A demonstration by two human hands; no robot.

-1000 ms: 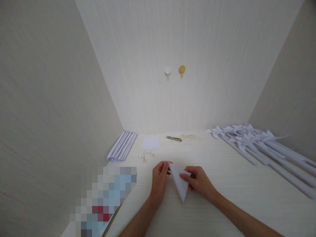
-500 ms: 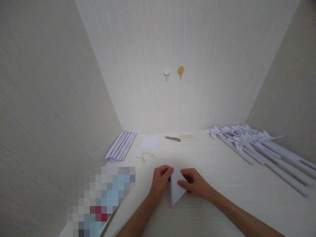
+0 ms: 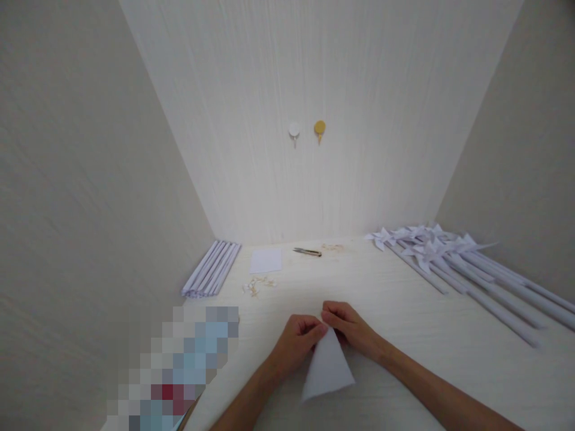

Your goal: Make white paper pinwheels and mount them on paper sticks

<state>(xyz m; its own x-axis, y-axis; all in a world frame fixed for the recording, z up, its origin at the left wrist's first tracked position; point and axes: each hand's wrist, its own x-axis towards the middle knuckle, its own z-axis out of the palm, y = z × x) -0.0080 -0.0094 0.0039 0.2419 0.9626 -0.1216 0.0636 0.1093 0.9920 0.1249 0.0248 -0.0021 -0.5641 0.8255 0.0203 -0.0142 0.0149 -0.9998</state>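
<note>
Folded white paper triangle (image 3: 327, 370) sits on the desk (image 3: 404, 311), apex pinched between my left hand (image 3: 300, 341) and right hand (image 3: 349, 328), fingertips pressed together on it. Beyond them: snips (image 3: 307, 252), paper square (image 3: 266, 261). Far right: paper pinwheels (image 3: 449, 251).

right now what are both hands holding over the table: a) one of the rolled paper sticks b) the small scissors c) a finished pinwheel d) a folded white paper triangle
d: the left hand and right hand pinch the top corner of a folded white paper triangle, while the small scissors lie far back on the table.
</note>
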